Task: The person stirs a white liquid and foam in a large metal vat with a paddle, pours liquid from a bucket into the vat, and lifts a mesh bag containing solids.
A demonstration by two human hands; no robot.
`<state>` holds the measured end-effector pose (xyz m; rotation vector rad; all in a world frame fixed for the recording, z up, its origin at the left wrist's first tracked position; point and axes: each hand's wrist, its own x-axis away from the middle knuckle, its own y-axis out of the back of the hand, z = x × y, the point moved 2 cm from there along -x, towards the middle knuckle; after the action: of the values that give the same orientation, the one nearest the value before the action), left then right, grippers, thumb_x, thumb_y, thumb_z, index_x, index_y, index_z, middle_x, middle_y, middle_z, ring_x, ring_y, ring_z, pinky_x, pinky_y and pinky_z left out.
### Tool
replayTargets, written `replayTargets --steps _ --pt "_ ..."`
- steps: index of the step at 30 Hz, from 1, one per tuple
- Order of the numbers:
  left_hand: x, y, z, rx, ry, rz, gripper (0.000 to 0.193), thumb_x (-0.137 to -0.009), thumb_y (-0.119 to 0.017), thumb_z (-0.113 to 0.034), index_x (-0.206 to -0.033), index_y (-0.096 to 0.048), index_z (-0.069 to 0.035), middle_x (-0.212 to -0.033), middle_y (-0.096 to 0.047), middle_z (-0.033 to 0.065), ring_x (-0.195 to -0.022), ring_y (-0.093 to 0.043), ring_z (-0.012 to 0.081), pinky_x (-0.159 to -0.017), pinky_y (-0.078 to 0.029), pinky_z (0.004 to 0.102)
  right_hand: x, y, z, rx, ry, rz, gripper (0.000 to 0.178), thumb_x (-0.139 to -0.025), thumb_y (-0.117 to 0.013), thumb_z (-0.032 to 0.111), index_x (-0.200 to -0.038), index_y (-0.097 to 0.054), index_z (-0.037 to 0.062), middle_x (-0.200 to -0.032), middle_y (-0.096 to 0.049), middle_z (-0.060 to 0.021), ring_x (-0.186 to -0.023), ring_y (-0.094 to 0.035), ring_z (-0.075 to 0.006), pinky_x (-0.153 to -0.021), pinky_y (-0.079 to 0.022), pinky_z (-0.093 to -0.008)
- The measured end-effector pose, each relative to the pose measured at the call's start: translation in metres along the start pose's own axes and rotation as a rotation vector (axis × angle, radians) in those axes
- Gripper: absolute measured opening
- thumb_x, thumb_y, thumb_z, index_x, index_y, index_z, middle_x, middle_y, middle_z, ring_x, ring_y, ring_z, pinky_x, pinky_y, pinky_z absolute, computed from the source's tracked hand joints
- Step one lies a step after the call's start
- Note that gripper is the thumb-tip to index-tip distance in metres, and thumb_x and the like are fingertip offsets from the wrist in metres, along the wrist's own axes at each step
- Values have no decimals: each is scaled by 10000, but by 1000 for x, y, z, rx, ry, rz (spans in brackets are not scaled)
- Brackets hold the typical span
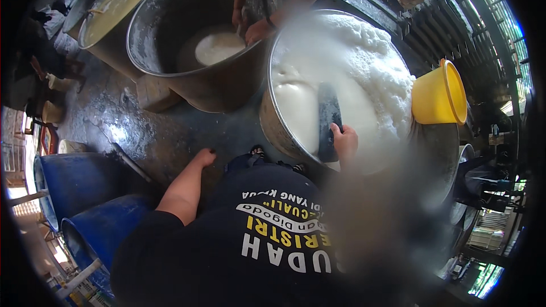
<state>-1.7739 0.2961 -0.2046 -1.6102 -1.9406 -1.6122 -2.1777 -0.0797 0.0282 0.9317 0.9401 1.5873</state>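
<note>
My right hand (pixel 344 143) is closed on the near edge of a dark, flat, blade-like scraper (pixel 327 115). The scraper lies across the white liquid in a wide metal vat (pixel 272 111), where a thick mass of white foam (pixel 364 42) is heaped along the far and right sides. To the left, my left hand (pixel 206 157) hangs over the floor with its fingers curled in, and no held thing shows. Haze blurs the upper part of the vat and the area by my right forearm.
Another person's hands (pixel 259 29) work inside a second metal vat (pixel 170 71), around a round container of white liquid (pixel 219 48). A yellow bucket (pixel 435 96) rests at the foam vat's right edge. Blue barrels (pixel 85 179) lie at the left, on the wet floor (pixel 116 116).
</note>
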Motion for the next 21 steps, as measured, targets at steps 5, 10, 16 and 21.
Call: replayTargets --steps 5,10,16,21 --pt "-1 17 -60 142 18 2 594 -883 -642 -406 -1309 -630 7 -1302 -635 254 -1207 -617 379 -1018 -476 418 18 53 -6 -221 86 -186 489 -870 -764 342 -658 -497 -9 -635 -547 -188 -564 -475 -362 -554 -380 -463" --pt "-7 -5 -40 224 50 40 552 -871 -652 -360 -1286 -648 3 -1271 -644 265 -1194 -618 388 -1016 -478 435 40 121 44 4 462 -11 427 -813 -788 271 -652 -497 4 -645 -500 -178 -601 -505 -378 -565 -399 -455" --pt "-22 -36 5 303 101 136 481 -894 -660 -347 -1212 -675 14 -1166 -694 239 -1073 -668 382 -940 -509 429 20 71 57 149 678 280 329 -832 -742 371 -740 -635 74 -755 -635 -117 -751 -657 -351 -664 -515 -475" --pt "-28 -33 39 478 43 143 358 -933 -663 -279 -1153 -669 3 -914 -699 126 -762 -660 198 -627 -527 343 -28 -37 55 328 604 295 237 -859 -632 315 -817 -756 119 -915 -730 -88 -836 -726 -293 -716 -580 -434"
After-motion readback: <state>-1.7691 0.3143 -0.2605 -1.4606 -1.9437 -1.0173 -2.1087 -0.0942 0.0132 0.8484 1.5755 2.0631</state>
